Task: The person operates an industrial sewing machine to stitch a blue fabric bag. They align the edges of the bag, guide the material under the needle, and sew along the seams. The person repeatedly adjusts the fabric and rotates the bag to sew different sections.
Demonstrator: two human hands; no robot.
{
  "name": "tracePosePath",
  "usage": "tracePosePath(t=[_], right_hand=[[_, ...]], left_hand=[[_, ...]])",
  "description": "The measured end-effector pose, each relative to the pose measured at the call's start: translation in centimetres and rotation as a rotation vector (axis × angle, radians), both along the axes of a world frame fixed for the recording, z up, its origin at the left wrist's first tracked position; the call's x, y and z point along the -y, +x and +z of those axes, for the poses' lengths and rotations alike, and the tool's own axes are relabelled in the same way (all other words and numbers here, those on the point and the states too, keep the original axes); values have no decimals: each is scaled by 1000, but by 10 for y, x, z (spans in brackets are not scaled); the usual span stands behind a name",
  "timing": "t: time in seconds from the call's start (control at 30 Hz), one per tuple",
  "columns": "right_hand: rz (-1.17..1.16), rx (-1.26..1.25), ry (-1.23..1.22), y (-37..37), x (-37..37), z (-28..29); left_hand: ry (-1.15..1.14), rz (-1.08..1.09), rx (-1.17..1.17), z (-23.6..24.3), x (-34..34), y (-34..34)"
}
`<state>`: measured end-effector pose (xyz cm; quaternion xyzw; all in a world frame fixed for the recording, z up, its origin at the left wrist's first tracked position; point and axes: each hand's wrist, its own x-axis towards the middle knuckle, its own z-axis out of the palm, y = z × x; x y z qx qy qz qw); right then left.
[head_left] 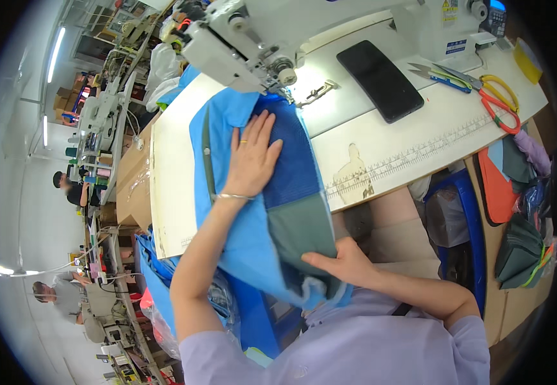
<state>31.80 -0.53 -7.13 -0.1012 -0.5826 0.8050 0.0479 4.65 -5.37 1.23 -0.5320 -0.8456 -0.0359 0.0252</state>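
A blue fabric piece (pixel 237 234) with a dark blue mesh panel (pixel 294 160) and a grey-green panel (pixel 301 231) lies across the white sewing table, its lower end hanging over the front edge. My left hand (pixel 253 154) rests flat on it, fingers stretched toward the sewing machine's needle area (pixel 282 90). The fabric's far edge runs in under that lit area; whether the presser foot is down on it I cannot tell. At the table's front edge, my right hand (pixel 346 262) pinches the grey-green side of the fabric, thumb on top and the other fingers partly hidden.
A black phone (pixel 380 80) lies right of the needle. Beyond it are blue-handled snips (pixel 448 79), red-and-yellow scissors (pixel 500 106) and a yellow tape roll (pixel 527 61). Cut fabric pieces (pixel 519 250) are stacked at the right. Two people work at machines far left.
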Motion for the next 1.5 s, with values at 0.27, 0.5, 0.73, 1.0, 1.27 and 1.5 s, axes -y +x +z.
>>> tracePosePath(t=[0.27, 0.5, 0.73, 1.0, 1.27, 1.5], right_hand=[[168, 120, -164, 11, 3, 34], [326, 99, -86, 15, -5, 28], [291, 47, -101, 13, -15, 30], [-66, -11, 77, 6, -43, 33], [-360, -532, 1424, -40, -122, 78], [-151, -780, 1427, -95, -129, 62]], left_hand=[[16, -209, 2, 2, 4, -22], [119, -603, -238, 37, -28, 29], [234, -594, -205, 37, -26, 22], [269, -542, -143, 33, -18, 27], [402, -574, -146, 29, -18, 23], [434, -456, -47, 34, -11, 26]])
